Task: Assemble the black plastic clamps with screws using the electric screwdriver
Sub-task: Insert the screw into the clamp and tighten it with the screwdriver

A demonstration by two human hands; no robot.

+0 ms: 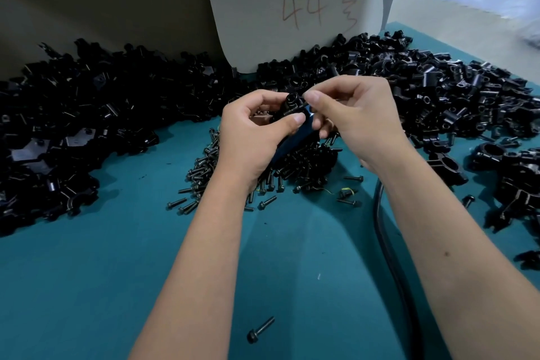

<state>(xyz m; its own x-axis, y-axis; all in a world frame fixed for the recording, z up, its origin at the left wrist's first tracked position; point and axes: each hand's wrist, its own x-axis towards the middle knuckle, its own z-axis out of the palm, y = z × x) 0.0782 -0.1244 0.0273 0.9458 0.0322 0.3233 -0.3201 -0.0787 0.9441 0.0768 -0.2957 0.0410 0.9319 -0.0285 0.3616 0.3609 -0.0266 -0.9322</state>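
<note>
Black moulded plastic clamp point(292, 105) sits gripped in the left hand point(251, 131); the right hand point(350, 114) pinches a dark threaded screw point(304, 104) (barely visible) against it.

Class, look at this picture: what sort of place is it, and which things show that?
Probably a factory assembly bench: heaps of identical black clamp parts, a pile of screws on the teal worktop, and a card marked 44.
</note>
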